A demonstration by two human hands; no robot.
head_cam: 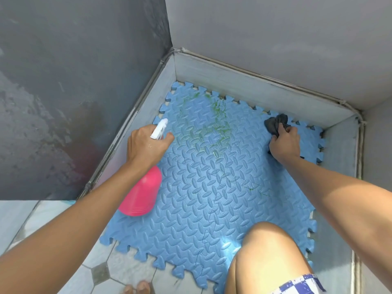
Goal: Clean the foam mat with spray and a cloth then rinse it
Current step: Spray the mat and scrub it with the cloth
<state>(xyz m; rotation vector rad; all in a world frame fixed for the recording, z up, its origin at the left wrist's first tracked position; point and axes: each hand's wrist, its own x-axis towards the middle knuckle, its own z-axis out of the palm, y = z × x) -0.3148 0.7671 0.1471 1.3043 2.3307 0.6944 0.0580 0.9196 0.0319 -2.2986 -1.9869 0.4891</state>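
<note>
Where two low grey kerbs meet at a corner of the tiled floor, the blue foam mat lies flat. Its far edges sit close against the kerbs, and its near-left corner reaches out over the tiles. Green stains smear the mat near its far corner, and thin dark scribbled lines run across its middle.

The left hand is over the left edge of the mat, with its fingers curled round the neck of a pink spray bottle. The bottle is tilted. Its white nozzle sticks out past the knuckles toward the stained far corner, and its pink body slants back under the wrist.

The right hand is at the far right edge of the mat, gripping a dark bunched cloth. The cloth pokes out beyond the fingers and touches the mat just beside its toothed border.

A bare knee rises over the near right part of the mat, with blue-and-white checked shorts at the bottom edge. Toes show on the tiles just off the near edge of the mat.
</note>
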